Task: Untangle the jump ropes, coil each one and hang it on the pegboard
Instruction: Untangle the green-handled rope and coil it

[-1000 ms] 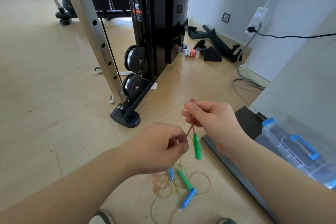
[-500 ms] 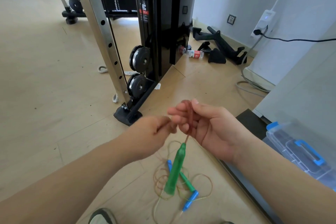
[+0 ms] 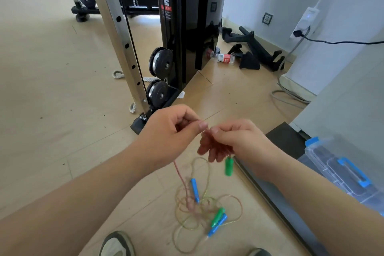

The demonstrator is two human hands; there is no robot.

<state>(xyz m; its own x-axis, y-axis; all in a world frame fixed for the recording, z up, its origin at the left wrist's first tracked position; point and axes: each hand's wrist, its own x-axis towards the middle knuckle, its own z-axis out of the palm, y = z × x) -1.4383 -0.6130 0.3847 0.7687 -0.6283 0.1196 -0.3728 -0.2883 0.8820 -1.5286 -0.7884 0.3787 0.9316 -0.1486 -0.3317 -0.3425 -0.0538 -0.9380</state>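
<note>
Both hands meet at chest height over the floor. My left hand (image 3: 172,131) pinches a thin reddish jump rope cord (image 3: 180,176) between thumb and forefinger. My right hand (image 3: 230,141) pinches the same cord close beside it, with loops of cord gathered in its curled fingers. A green handle (image 3: 229,166) dangles just below the right hand. From the left hand the cord drops to a tangled heap of ropes (image 3: 199,210) on the floor. In the heap lie a blue handle (image 3: 195,190), another green handle (image 3: 217,216) and a second blue handle (image 3: 218,225). No pegboard is in view.
A black weight machine (image 3: 187,27) with a perforated steel upright (image 3: 122,35) stands just ahead. A clear storage box with blue latches (image 3: 342,174) sits at the right beside a dark mat (image 3: 288,141). My shoe (image 3: 117,244) is near the heap. A bottle (image 3: 225,58) and cables lie by the wall.
The green handle has risen and now hangs short under my right hand, with more cord gathered there. My left hand has slid along the cord up to the right hand's fingertips.
</note>
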